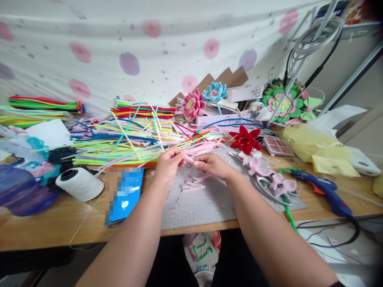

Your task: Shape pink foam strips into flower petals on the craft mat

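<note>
1. One compartmented case (278,146) lies beside the red flower (245,140); on my feed its contents are unclear.
2. Both forearms reach forward; my left hand (170,162) and right hand (214,164) pinch pink strips (189,158) above the cutting mat (206,207).
3. Between my fingertips, their long axis slants from far left to near right.

At the centre, the hands (171,164) hide part of the pale pink strip (189,158) they pinch. Left of centre, blurred blocks cover much of the phone (125,202) screen. The left edge cuts off a purple container (25,189). Handwriting on a white box (237,95), upper right of centre, is too small to read. Both forearms (269,223) run out at the bottom.
</note>
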`<state>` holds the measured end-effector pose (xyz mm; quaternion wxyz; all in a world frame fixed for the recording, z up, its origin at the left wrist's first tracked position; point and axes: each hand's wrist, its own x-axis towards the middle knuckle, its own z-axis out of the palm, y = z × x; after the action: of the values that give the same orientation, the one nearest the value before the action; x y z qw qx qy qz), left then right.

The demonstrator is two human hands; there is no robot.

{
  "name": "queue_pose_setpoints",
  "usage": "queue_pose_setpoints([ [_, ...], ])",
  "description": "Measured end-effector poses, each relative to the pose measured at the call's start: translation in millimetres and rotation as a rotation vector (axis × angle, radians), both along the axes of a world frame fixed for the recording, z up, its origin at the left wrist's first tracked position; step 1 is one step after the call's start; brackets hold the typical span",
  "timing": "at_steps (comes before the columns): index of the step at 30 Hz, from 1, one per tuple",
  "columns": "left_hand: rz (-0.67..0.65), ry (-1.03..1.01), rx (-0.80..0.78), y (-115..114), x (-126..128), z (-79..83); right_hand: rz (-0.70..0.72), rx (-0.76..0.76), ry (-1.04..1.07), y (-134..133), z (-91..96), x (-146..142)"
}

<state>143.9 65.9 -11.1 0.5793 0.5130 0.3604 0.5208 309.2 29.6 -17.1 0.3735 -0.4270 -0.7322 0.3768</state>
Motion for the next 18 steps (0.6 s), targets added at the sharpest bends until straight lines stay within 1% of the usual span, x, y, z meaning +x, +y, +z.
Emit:
queue_pose_setpoints([
  [2,-0.005,-0.027,-0.003,-0.5,0.1,1.0,0.018,-0.052,0.032,-1.2,1.0,0.0],
  [5,-0.005,-0.06,0.009,-0.9,0.8,1.4,0.008,-0.134,0.132,-1.3,-0.5,0.2],
  [7,0.0,-0.072,0.025,-0.8,1.4,0.5,-0.004,-0.154,0.162,-0.9,-1.5,-0.1],
  [14,0.085,-0.101,0.108,1.4,2.7,-5.0,-0.088,-0.128,0.174,-1.8,0.9,-5.6],
  [16,0.056,-0.108,0.105,0.3,3.9,-5.0,-0.135,-0.102,0.204,-1.7,0.5,-6.9],
  [18,-0.023,-0.086,0.08,-1.9,5.4,-4.8,-0.159,-0.086,0.227,-1.5,-0.3,-8.1],
])
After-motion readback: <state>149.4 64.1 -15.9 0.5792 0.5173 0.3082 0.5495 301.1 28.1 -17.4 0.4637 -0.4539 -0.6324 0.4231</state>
